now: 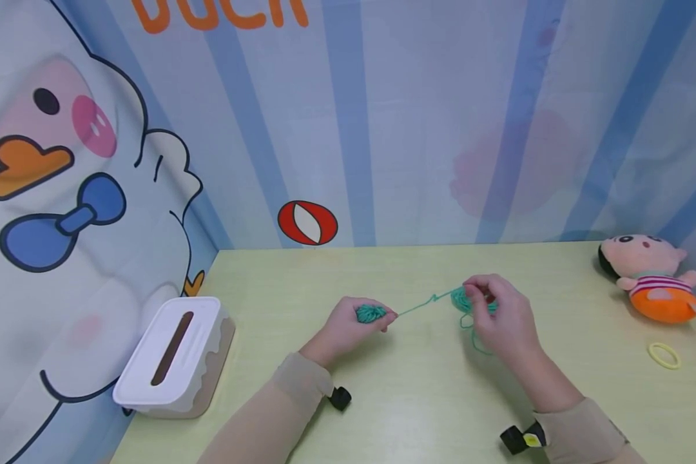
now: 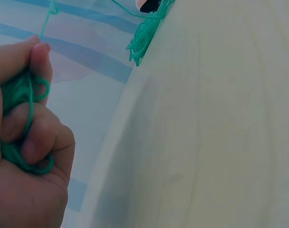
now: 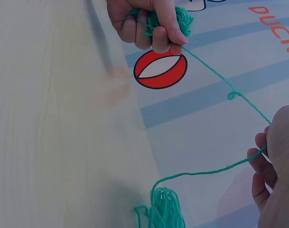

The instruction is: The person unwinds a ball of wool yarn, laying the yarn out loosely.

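Observation:
A small bundle of green yarn [image 1: 370,314] sits in my left hand [image 1: 354,325], its fingers curled round it. Thumb and forefinger of that hand pinch the strand leaving the bundle, as the left wrist view shows. From there the strand [image 3: 213,73], with a small loop or knot midway, runs taut to my right hand [image 1: 503,317], which pinches it. Beyond the right fingers the strand goes slack and leads to a second green yarn bundle [image 3: 166,209] on the table, partly hidden behind the right hand in the head view.
At the table's left stands a white and beige lidded box [image 1: 171,354] with a brown slot. A plush doll [image 1: 655,280] lies at the far right, a yellow ring [image 1: 664,356] in front of it. A printed cloth [image 1: 412,129] hangs along the back and left.

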